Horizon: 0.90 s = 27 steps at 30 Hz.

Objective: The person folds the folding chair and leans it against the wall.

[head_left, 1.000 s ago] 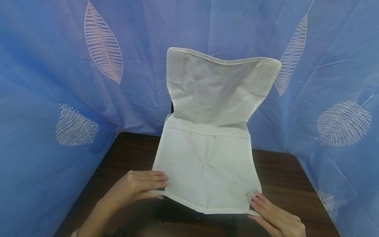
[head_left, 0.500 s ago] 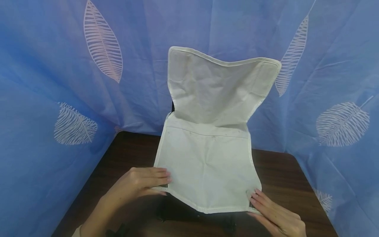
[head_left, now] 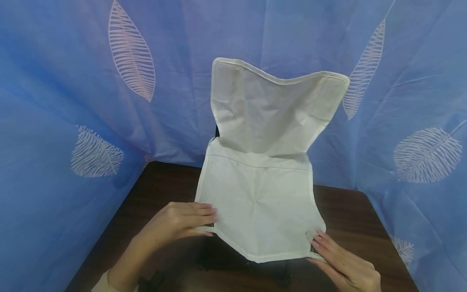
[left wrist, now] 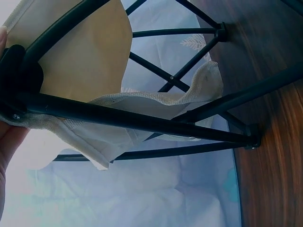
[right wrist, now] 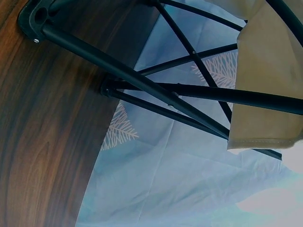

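Observation:
A small folding chair with a white fabric seat (head_left: 255, 194) and a raised fabric backrest (head_left: 270, 109) stands on the table. In the head view my left hand (head_left: 178, 219) pinches the seat's near left corner, fingers on top and thumb below. My right hand (head_left: 341, 257) holds the near right corner the same way. A dark patch shows by the fingertips at each corner. Black frame tubes (left wrist: 137, 122) cross beneath the cloth in the left wrist view, where only part of that hand shows at the edge. The right wrist view has more crossing tubes (right wrist: 128, 71), its hand out of sight.
Under the chair lies a dark wood-grain table (head_left: 160, 186). Blue curtains (head_left: 175, 81) with white leaf prints hang behind it and along both sides. Black foot joints (right wrist: 33, 21) of the frame meet the tabletop.
My left hand has shifted slightly right and up, bringing the near left corner of the seat with it. My right hand keeps its hold with only a small upward shift.

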Tool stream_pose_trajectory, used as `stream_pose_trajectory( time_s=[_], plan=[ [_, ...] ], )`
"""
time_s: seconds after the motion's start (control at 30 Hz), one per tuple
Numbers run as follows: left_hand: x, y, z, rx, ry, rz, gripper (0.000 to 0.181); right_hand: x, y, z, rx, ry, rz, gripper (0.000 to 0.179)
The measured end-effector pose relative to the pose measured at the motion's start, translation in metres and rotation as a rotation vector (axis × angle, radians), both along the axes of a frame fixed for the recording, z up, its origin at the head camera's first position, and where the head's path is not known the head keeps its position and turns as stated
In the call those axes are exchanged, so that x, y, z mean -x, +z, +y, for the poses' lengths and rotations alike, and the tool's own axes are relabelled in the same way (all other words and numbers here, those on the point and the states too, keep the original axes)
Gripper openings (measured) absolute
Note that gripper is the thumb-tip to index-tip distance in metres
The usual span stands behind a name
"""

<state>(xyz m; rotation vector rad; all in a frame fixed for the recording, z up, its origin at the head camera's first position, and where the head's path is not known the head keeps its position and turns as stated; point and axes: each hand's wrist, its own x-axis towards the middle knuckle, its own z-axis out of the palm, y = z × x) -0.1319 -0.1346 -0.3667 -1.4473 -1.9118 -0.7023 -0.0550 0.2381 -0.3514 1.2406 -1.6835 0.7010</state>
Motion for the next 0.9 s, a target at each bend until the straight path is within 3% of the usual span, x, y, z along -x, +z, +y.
stream_pose_trajectory(
  time_s=[0.13,0.4,0.6,0.77,0.9],
  plan=[
    [0.001,0.002,0.003,0.003,-0.002,0.008,0.033,0.002,-0.001,0.0,0.007,0.009,0.009,0.034],
    [0.002,0.006,0.007,-0.004,0.002,0.015,0.031,-0.004,-0.001,-0.008,0.176,-0.04,-0.054,0.03],
    [0.003,0.009,0.013,-0.016,0.018,0.086,0.027,-0.002,0.002,-0.014,0.244,-0.026,-0.055,0.03],
    [0.004,0.013,0.019,-0.044,0.017,0.167,0.029,-0.001,0.005,-0.017,0.247,-0.026,-0.05,0.03],
    [0.004,0.016,0.022,-0.051,0.019,0.186,0.029,0.0,0.007,-0.019,0.248,-0.036,-0.046,0.029]
  ],
)
